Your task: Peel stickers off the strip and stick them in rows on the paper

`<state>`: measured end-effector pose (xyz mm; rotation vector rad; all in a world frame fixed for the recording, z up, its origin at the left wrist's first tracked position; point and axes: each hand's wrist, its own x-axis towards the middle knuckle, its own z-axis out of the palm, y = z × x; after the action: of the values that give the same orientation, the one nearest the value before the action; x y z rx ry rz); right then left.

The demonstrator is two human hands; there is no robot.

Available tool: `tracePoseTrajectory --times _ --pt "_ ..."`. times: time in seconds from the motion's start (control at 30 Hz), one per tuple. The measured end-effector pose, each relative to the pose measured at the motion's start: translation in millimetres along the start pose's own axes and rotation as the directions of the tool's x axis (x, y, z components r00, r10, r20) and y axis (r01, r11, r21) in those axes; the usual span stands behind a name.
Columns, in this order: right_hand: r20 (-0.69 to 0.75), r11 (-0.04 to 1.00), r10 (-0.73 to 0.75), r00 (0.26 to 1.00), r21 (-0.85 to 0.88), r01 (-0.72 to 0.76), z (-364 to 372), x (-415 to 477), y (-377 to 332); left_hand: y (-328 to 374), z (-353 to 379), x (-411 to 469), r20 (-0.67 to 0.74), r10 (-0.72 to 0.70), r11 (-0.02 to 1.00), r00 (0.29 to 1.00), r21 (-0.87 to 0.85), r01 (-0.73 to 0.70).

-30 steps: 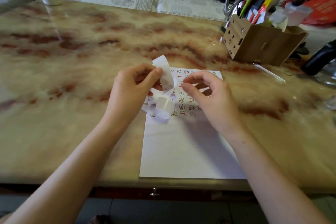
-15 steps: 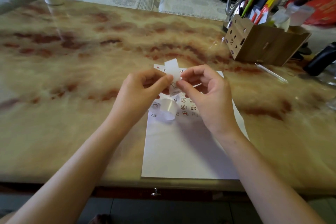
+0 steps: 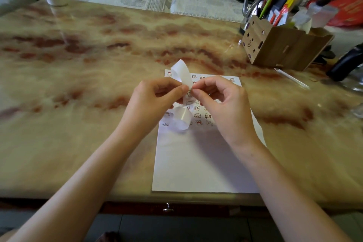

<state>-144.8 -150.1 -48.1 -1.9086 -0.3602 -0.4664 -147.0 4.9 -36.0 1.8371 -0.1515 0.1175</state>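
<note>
A curly white strip (image 3: 182,73) is held up over a sheet of paper (image 3: 196,163) with little stickers (image 3: 197,115).
The strip is long, thin, white and shiny. The left hand (image 3: 155,100) and the right hand (image 3: 222,104) both pinch it at one spot, fingertips nearly touching. Above the pinch, one end stands up and bends over to the left. Below the pinch, the other end hangs down and rolls into a loop. The paper lies flat under the pinch. The stickers are tiny cartoon pictures in neat rows on its far part, right under and beyond the pinch. Nearer than the pinch, the paper is plain white.
</note>
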Motion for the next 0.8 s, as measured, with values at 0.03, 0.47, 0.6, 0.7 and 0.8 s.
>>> tracePoseTrajectory --times 0.03,0.47,0.6,0.7,0.8 --pt "0.007 1.000 0.004 1.000 -0.003 -0.004 -0.1 0.2 0.1 0.1 0.1 0.0 0.000 -0.006 1.000 1.000 0.001 0.006" --pt "0.028 1.000 -0.003 1.000 0.013 0.003 -1.2 1.0 0.2 2.9 -0.3 -0.7 0.010 -0.028 1.000 1.000 -0.013 0.028" --pt "0.027 1.000 0.001 1.000 0.020 -0.002 -0.3 0.6 0.4 2.2 -1.2 0.0 0.010 -0.030 0.999 1.000 -0.019 0.030" --pt "0.029 1.000 0.007 1.000 0.020 -0.007 -0.4 0.3 0.0 2.1 -0.7 -0.5 0.010 -0.033 0.999 0.999 -0.016 0.033" --pt "0.036 1.000 0.003 0.999 0.000 -0.003 -1.3 -0.3 -1.5 2.4 -0.4 -0.9 0.011 -0.040 0.999 0.999 -0.015 0.040"
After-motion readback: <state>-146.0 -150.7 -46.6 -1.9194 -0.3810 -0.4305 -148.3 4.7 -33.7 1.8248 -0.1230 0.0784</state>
